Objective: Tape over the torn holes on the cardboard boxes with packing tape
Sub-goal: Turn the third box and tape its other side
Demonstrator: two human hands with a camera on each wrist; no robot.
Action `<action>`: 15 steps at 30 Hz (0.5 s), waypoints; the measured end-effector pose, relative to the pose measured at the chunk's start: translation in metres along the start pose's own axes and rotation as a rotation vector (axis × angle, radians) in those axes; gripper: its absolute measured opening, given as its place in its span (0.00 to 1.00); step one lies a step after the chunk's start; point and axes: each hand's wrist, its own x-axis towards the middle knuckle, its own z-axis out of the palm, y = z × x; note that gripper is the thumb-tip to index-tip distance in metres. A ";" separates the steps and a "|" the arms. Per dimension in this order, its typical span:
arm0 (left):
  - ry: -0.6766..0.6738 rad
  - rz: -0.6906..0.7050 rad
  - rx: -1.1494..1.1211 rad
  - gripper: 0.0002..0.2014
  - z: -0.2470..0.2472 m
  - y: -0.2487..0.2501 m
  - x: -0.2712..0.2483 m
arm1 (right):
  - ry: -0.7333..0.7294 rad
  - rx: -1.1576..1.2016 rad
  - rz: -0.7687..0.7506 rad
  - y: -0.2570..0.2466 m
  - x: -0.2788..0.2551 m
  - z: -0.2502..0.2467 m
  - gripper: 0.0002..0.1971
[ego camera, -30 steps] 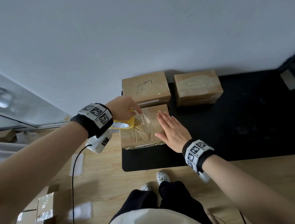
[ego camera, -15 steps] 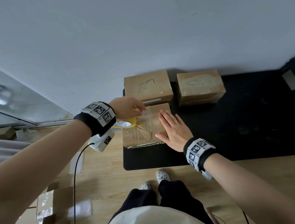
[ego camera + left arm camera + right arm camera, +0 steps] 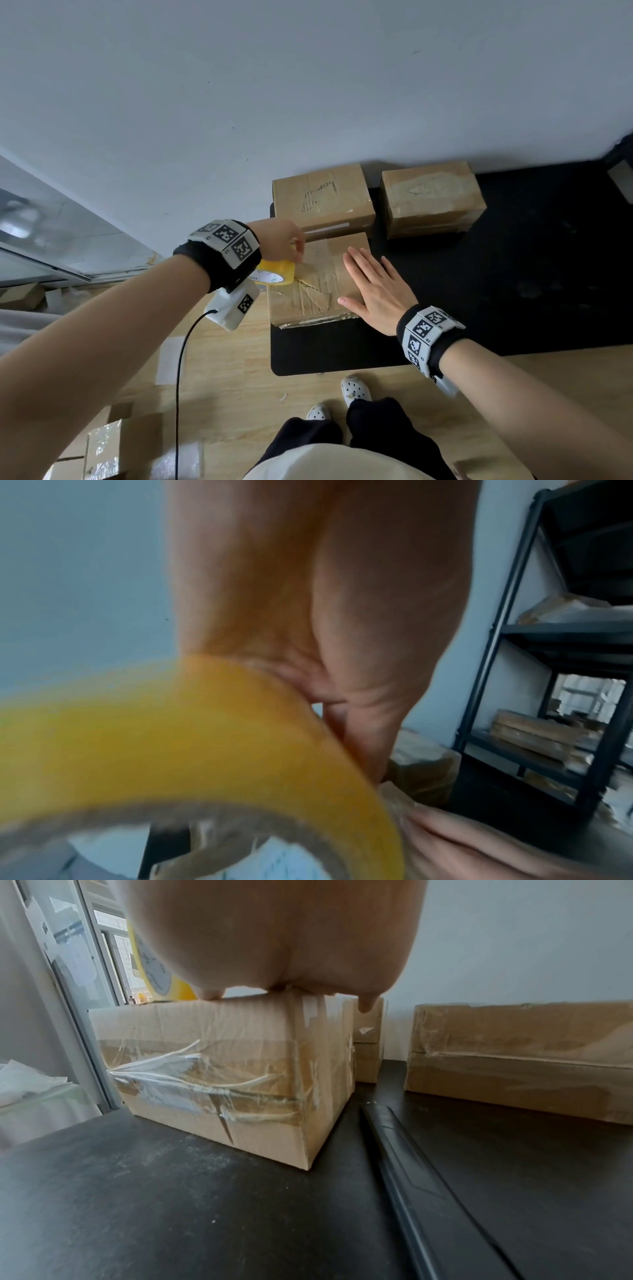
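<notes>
The nearest cardboard box (image 3: 313, 291) sits at the front left corner of the black table (image 3: 513, 274); its top is torn and creased under clear tape. My left hand (image 3: 284, 241) grips the yellow roll of packing tape (image 3: 274, 274) at the box's left edge. The roll (image 3: 171, 737) fills the left wrist view, blurred. My right hand (image 3: 373, 287) lies flat with straight fingers on the right part of the box top. In the right wrist view the box (image 3: 222, 1069) shows wrinkled tape across its front face.
Two more cardboard boxes stand behind: one (image 3: 322, 198) at the back left with a scuffed top, one (image 3: 431, 198) to its right with a taped patch. A black shelving rack (image 3: 548, 669) stands at the right. More boxes (image 3: 102, 448) lie on the wooden floor at the lower left.
My left hand has drawn the tape roll leftward, off the box top to its left edge. My right hand has stayed flat on the box.
</notes>
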 end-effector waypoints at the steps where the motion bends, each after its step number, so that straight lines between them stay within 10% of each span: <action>1: 0.004 0.012 -0.033 0.09 -0.003 -0.004 -0.003 | -0.001 0.009 -0.001 0.000 0.000 -0.001 0.46; 15: 0.148 -0.028 -0.388 0.03 0.024 -0.067 -0.050 | -0.091 -0.132 -0.114 -0.009 0.022 -0.014 0.61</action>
